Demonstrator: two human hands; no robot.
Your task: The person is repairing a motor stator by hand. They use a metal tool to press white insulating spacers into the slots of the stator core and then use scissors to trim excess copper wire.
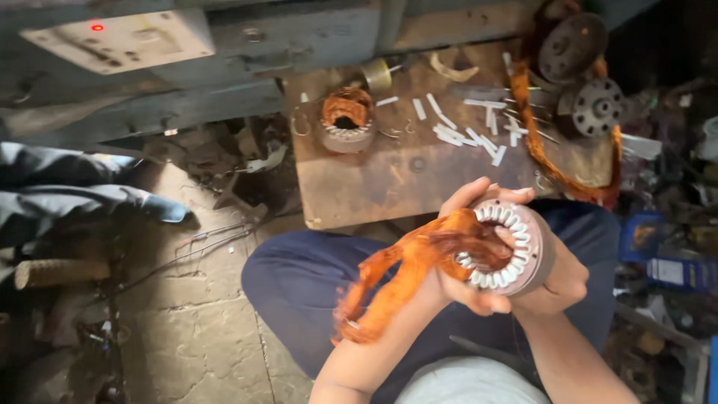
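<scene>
Grip: my left hand [456,280] and right hand [557,280] clasp the stator [516,251], left fingers around its copper winding [404,273].
Packages: blue boxes [677,269] right of the stator.
Table [389,179]: beyond the stator, carrying white strips [467,135] and another wound stator [346,120].

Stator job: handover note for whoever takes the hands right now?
Left hand: gripping the copper coil where it enters the stator, thumb on the core's face.
Right hand: cradling the stator from behind, over the lap.
Done: part of the coil sits in the slots, which already have white liners.
Left: a long coil loop hangs loose toward the left knee.
On the bench: a second wound stator, white paper strips, more copper wire.
</scene>
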